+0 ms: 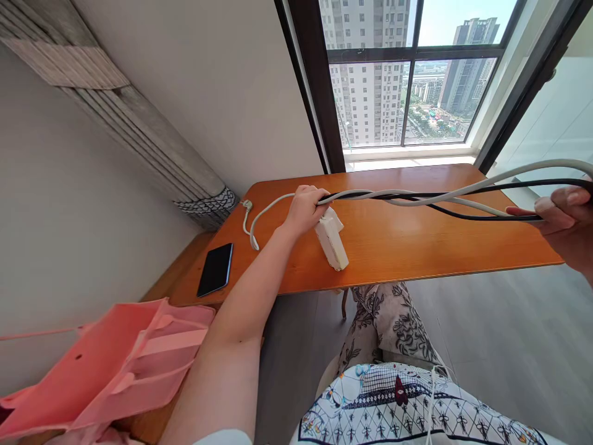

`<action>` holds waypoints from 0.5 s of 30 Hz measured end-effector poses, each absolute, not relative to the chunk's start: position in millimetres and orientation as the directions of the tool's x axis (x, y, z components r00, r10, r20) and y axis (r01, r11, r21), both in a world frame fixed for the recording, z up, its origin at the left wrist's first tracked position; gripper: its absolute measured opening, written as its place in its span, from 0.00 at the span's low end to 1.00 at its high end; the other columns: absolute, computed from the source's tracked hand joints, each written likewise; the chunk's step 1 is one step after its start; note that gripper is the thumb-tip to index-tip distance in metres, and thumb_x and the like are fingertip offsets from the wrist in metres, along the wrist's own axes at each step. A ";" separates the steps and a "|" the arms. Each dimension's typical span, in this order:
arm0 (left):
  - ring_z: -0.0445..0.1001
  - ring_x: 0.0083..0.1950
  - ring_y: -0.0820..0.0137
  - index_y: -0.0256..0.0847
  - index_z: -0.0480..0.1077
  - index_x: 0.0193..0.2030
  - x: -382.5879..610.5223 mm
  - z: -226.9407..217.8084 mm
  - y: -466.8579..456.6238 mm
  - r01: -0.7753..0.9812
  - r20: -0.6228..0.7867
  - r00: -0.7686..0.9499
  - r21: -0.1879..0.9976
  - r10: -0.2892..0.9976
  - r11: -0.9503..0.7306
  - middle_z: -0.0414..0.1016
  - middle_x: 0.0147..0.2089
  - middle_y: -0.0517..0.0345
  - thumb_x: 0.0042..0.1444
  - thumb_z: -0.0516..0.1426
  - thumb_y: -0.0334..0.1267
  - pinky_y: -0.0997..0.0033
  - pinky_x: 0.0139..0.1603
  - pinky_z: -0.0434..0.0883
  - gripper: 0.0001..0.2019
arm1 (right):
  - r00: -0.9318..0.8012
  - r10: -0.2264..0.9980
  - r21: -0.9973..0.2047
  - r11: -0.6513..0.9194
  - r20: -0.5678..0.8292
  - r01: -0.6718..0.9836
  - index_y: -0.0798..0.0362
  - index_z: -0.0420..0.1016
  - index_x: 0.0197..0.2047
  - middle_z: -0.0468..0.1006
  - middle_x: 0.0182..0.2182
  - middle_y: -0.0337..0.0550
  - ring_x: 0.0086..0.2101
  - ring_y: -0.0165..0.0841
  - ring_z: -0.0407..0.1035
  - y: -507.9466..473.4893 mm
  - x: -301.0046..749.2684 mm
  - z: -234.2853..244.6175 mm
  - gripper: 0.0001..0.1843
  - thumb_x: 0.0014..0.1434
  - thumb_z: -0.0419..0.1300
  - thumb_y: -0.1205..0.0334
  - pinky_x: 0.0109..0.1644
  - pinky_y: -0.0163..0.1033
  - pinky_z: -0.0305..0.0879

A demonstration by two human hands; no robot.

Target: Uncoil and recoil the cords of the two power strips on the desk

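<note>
My left hand (306, 209) is closed around a bundle of cables (417, 198), white and black, above a wooden table (417, 247). The cables stretch to the right edge, where my right hand (567, 216) pinches them between its fingers. A white power strip (332, 241) rests on the table just under my left hand. A loose white cord end (252, 219) curls on the table to the left of that hand.
A black phone (215, 269) lies face up at the table's left end. A pink bag (106, 364) sits at lower left. A rolled mat (152, 142) leans on the wall. A large window (407, 80) stands behind the table.
</note>
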State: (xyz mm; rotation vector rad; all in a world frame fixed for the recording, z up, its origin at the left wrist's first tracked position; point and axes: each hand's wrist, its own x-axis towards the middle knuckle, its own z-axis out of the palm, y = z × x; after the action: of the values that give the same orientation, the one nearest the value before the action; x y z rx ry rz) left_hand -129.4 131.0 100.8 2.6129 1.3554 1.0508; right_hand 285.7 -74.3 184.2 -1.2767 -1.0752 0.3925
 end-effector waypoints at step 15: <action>0.73 0.36 0.68 0.43 0.65 0.38 -17.0 61.8 125.3 0.280 0.588 -0.378 0.809 0.715 -0.517 0.74 0.34 0.55 0.66 0.51 0.50 0.66 0.41 0.70 0.13 | -0.207 0.923 -0.057 -0.238 -0.325 -0.970 0.51 0.67 0.29 0.70 0.22 0.32 0.28 0.22 0.73 -30.4 68.7 76.5 0.15 0.60 0.52 0.80 0.39 0.27 0.78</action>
State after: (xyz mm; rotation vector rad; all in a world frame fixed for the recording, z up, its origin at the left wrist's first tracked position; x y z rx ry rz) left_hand -17.0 125.3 61.8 1.5291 1.3305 1.9663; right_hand 68.7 -30.4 76.5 -0.3397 0.1836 1.7829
